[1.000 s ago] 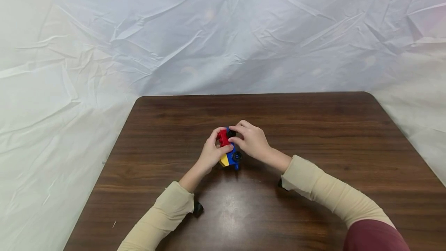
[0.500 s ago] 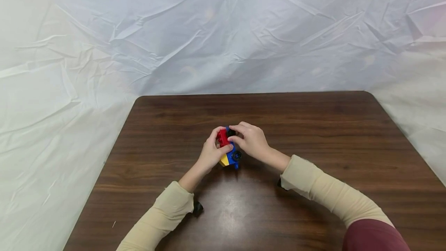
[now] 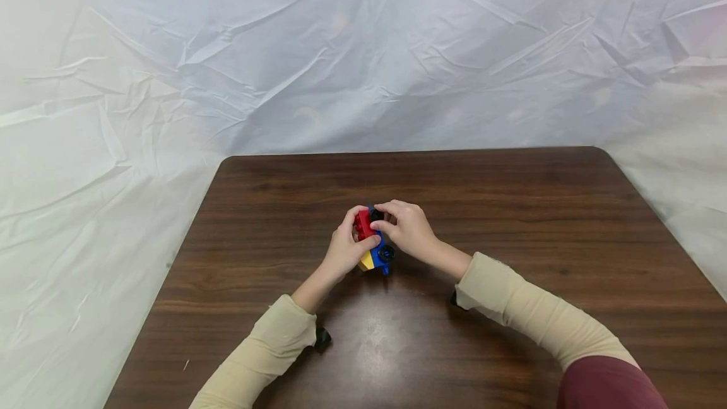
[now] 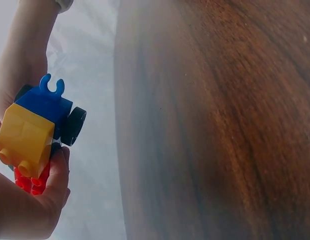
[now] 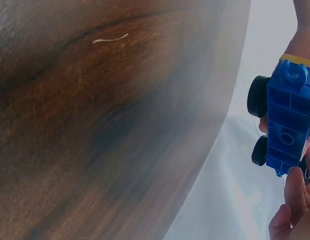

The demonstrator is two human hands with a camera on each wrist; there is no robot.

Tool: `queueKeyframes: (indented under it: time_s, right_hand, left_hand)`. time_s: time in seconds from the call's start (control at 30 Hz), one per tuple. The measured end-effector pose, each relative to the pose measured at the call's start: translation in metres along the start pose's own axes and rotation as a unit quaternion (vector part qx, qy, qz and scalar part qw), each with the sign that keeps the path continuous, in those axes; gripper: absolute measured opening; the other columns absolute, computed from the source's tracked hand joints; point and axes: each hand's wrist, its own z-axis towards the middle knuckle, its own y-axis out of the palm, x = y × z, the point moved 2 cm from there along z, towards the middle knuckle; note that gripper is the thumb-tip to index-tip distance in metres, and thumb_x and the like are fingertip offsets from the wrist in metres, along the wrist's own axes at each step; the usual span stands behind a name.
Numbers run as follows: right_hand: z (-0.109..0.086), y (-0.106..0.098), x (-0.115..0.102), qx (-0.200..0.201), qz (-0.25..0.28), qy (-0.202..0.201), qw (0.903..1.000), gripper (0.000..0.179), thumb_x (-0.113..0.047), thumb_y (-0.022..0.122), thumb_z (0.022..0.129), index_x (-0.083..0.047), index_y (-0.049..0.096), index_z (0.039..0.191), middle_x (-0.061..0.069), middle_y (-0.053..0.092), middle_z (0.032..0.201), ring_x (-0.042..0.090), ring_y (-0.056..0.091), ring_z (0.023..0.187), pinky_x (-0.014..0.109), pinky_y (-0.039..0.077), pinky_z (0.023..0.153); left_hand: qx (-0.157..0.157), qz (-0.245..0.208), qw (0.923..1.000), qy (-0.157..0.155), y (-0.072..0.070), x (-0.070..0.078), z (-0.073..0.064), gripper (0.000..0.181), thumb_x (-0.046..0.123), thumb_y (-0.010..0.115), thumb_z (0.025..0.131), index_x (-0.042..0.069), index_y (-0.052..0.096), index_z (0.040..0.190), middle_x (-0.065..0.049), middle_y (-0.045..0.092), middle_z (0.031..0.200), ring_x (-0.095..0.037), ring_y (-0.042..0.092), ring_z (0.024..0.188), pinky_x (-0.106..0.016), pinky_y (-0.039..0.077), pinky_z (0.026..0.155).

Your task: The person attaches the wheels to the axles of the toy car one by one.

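A toy block car is held on its side over the middle of the table. It has a blue wheeled base with a hook at one end, a yellow sloped brick, red studded bricks and black wheels. My left hand grips the car across its red bricks, thumb on the blue side. My right hand pinches the black wheel at the far end between thumb and index finger. That wheel is partly hidden by the fingers.
The dark wood table runs out to rounded far corners. Behind it hangs a pale wrinkled sheet. A thin whitish scrap lies near the left edge.
My right hand's fingers have shifted slightly at the far wheel. Both hands otherwise stay in place on the toy car.
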Motion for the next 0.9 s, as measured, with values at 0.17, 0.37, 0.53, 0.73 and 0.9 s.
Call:
queueKeyframes:
  time_s: [0.17, 0.37, 0.53, 0.73, 0.9]
  right_hand:
    - [-0.0006, 0.0015, 0.0014, 0.001, 0.011, 0.008, 0.9999, 0.033, -0.017, 0.07, 0.072, 0.003, 0.065, 0.098, 0.006, 0.062, 0.07, 0.009, 0.05, 0.055, 0.018, 0.044, 0.051]
    - [0.0003, 0.0002, -0.0002, -0.005, 0.016, 0.023, 0.9996, 0.032, -0.017, 0.069, 0.073, 0.003, 0.065, 0.098, 0.007, 0.062, 0.071, 0.01, 0.051, 0.056, 0.018, 0.045, 0.052]
    - [0.0008, -0.0013, -0.0021, -0.018, 0.014, 0.035, 0.9991, 0.03, -0.018, 0.069, 0.074, 0.003, 0.066, 0.095, 0.007, 0.061, 0.068, 0.011, 0.051, 0.055, 0.018, 0.045, 0.052]
    - [-0.0014, 0.0005, 0.0001, -0.035, 0.009, 0.051, 0.998, 0.029, -0.019, 0.069, 0.074, 0.002, 0.066, 0.094, 0.005, 0.06, 0.066, 0.01, 0.051, 0.055, 0.017, 0.044, 0.052]
    - [-0.0045, 0.0027, 0.0027, -0.039, 0.017, 0.058, 0.9974, 0.03, -0.019, 0.069, 0.074, 0.002, 0.066, 0.095, 0.005, 0.06, 0.065, 0.009, 0.049, 0.055, 0.016, 0.043, 0.051]
  left_hand:
    - [0.008, 0.005, 1.0, 0.0, 0.0018, -0.0087, 0.0043, 0.052, 0.011, 0.063, 0.078, 0.015, 0.039, 0.123, -0.014, 0.057, 0.106, -0.014, 0.057, 0.069, -0.027, 0.052, 0.06]
    - [0.012, 0.009, 0.9999, 0.0, 0.0022, -0.0075, 0.0045, 0.052, 0.011, 0.064, 0.077, 0.015, 0.039, 0.123, -0.014, 0.057, 0.103, -0.013, 0.054, 0.065, -0.026, 0.051, 0.058]
    - [0.013, 0.026, 0.9996, 0.003, 0.0028, -0.0081, 0.004, 0.053, 0.012, 0.064, 0.077, 0.014, 0.039, 0.123, -0.013, 0.058, 0.101, -0.014, 0.052, 0.064, -0.025, 0.049, 0.056]
    - [0.007, 0.047, 0.9988, 0.011, 0.0045, -0.0094, 0.0027, 0.053, 0.012, 0.064, 0.077, 0.013, 0.039, 0.124, -0.012, 0.058, 0.1, -0.014, 0.052, 0.067, -0.024, 0.049, 0.057]
    - [0.004, 0.047, 0.9989, 0.007, 0.0055, -0.0112, 0.0018, 0.053, 0.012, 0.065, 0.077, 0.013, 0.04, 0.124, -0.013, 0.058, 0.101, -0.014, 0.052, 0.068, -0.024, 0.048, 0.056]
